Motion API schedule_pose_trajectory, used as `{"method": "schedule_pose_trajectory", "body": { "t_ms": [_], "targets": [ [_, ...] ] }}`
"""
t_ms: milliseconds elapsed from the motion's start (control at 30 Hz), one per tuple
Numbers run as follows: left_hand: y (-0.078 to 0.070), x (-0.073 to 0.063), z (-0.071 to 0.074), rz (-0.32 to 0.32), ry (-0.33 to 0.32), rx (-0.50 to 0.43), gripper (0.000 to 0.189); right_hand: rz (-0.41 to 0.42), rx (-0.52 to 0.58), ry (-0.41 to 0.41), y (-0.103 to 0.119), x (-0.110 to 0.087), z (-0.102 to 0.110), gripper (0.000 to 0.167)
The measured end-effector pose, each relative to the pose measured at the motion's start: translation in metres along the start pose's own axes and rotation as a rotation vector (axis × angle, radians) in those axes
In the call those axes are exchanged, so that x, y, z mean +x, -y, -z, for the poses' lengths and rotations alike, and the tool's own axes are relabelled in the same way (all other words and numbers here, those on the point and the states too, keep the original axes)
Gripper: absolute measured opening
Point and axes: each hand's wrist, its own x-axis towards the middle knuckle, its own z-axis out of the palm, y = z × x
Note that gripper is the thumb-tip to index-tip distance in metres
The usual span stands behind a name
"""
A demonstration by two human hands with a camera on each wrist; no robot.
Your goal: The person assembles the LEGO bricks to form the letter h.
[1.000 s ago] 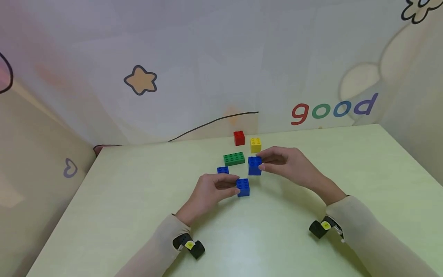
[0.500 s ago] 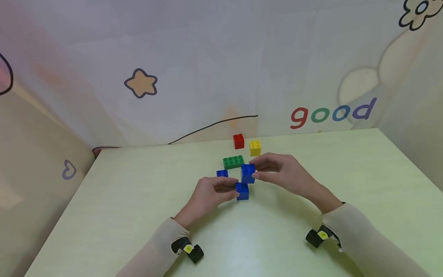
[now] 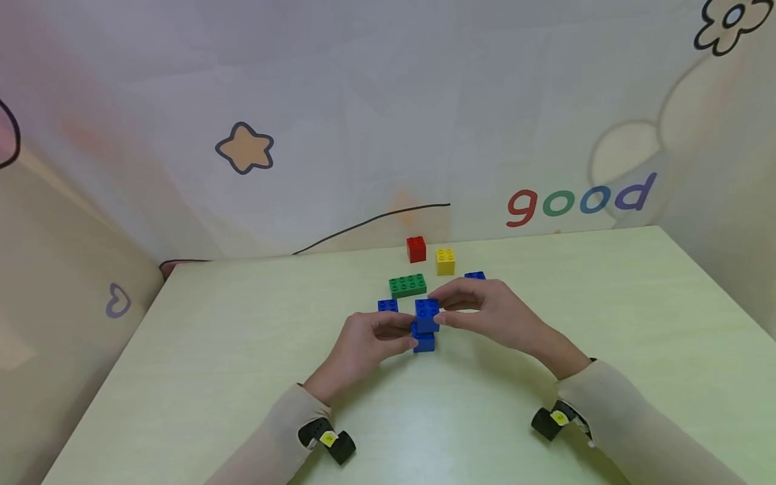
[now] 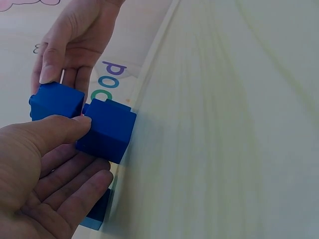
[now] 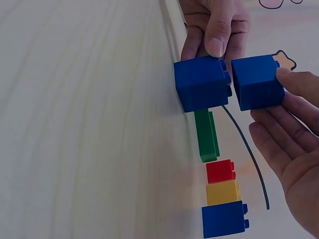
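Note:
My left hand [image 3: 365,342] pinches a blue toy brick [image 3: 424,343] low over the tabletop, thumb on its near side. My right hand [image 3: 496,314] grips a second blue brick [image 3: 427,315] just above the first. A narrow gap shows between the studs of the lower brick [image 5: 201,83] and the underside of the upper brick [image 5: 256,82] in the right wrist view. Beyond my left fingers a third blue brick [image 3: 388,306] is partly hidden. Another blue brick [image 3: 475,275] peeks out behind my right hand.
A long green brick [image 3: 407,285] lies past the held bricks. Farther back stand a red brick [image 3: 416,249] and a yellow brick [image 3: 445,261]. The pale table [image 3: 242,337] ends at a printed backdrop [image 3: 364,135] behind them.
My right hand has brought its blue brick leftward and nearer, from beside the other held brick to over it. A blue brick behind that hand has come into sight. My left hand stays put.

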Motion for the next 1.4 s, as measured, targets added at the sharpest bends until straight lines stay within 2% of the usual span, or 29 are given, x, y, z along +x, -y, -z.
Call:
{"method": "schedule_pose_trajectory", "body": {
  "t_ms": [333, 567, 800, 1167, 1400],
  "targets": [
    [0.0001, 0.0003, 0.0001, -0.002, -0.004, 0.006, 0.034, 0.001, -0.009, 0.005, -0.0009, 0.0006, -0.0035, 0.035],
    [-0.0002, -0.0031, 0.0017, 0.020, -0.003, 0.013, 0.034, 0.005, -0.002, 0.017, -0.0027, 0.0016, -0.0078, 0.035],
    [-0.0005, -0.0006, 0.0004, -0.007, -0.003, 0.015, 0.034, 0.002, -0.031, 0.015, -0.0030, 0.0013, -0.0067, 0.034],
    [-0.0003, 0.0002, -0.0012, -0.016, -0.004, 0.013, 0.034, -0.016, -0.045, 0.021, -0.0013, 0.0003, -0.0061, 0.034],
    [-0.0011, -0.0004, -0.0010, -0.013, -0.008, 0.027, 0.034, 0.004, -0.052, 0.022, -0.0030, 0.0013, -0.0064, 0.035]
  ]
}}
